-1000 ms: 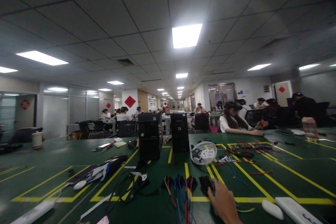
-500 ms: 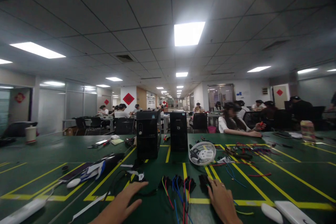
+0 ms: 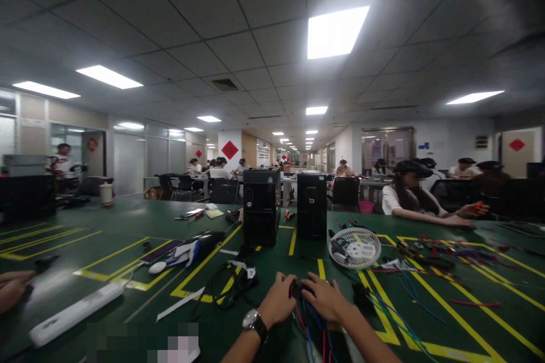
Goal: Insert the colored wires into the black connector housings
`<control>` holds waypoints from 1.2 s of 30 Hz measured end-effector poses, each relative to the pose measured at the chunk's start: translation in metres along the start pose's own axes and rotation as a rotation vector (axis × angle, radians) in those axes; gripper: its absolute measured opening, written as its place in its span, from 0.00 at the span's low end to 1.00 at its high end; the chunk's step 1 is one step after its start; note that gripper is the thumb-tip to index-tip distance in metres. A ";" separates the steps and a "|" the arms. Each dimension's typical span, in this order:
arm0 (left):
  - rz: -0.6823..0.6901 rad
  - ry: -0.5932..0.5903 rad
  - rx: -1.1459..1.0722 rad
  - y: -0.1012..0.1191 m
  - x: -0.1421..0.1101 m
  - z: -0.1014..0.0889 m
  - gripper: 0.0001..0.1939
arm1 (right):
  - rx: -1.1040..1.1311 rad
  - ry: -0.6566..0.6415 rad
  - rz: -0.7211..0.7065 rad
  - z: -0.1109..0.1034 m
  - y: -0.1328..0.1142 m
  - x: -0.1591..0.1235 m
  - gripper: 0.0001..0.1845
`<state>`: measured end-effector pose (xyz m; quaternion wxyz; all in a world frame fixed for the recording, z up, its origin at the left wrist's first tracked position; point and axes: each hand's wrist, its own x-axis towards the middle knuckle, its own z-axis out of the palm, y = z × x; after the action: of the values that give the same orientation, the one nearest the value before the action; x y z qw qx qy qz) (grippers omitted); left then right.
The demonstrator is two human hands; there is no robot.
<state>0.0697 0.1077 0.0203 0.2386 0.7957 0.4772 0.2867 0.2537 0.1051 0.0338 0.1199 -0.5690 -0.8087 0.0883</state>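
My left hand point(image 3: 279, 298), with a watch point(image 3: 254, 321) on its wrist, and my right hand point(image 3: 326, 297) meet low in the middle of the view on the green table point(image 3: 128, 221). Both close their fingers around a cluster of black connectors point(image 3: 299, 288). Red, blue and green wires point(image 3: 315, 332) trail from the cluster toward me between my forearms. More black connectors point(image 3: 361, 294) lie just right of my right hand.
Two black computer towers point(image 3: 261, 205) point(image 3: 311, 205) stand behind my hands, with a white fan point(image 3: 355, 247) to their right. A coiled black cable point(image 3: 230, 286), a white mouse point(image 3: 157, 267) and a white power strip point(image 3: 76, 313) lie left. Another person's hand point(image 3: 11, 290) rests at the left edge. A person point(image 3: 409, 195) sits at the far right.
My left hand has come up from the left and joined my right hand on the black connectors. My right hand has shifted left. The view has turned to the left.
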 end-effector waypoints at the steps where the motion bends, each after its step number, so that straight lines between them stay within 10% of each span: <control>1: -0.044 0.003 0.012 0.002 0.002 0.000 0.30 | 0.001 -0.020 -0.033 0.000 0.008 -0.001 0.24; 16: -0.207 -0.030 0.095 -0.004 0.006 0.009 0.20 | -0.315 0.035 -0.112 -0.055 0.099 -0.062 0.19; 24: -0.164 -0.075 0.002 0.007 -0.010 -0.009 0.15 | -0.242 0.411 -0.005 -0.037 0.045 -0.099 0.15; 30: -0.230 0.129 -0.420 0.042 -0.032 0.012 0.31 | 0.159 0.544 -0.019 -0.002 0.001 -0.127 0.11; 36: -0.342 0.072 -1.102 0.067 -0.060 0.060 0.35 | 0.893 0.297 0.151 0.015 -0.042 -0.120 0.10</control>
<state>0.1298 0.0184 0.0066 0.6444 0.4550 0.3871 0.4773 0.2501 -0.0226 0.0203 0.4604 -0.5254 -0.6221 0.3535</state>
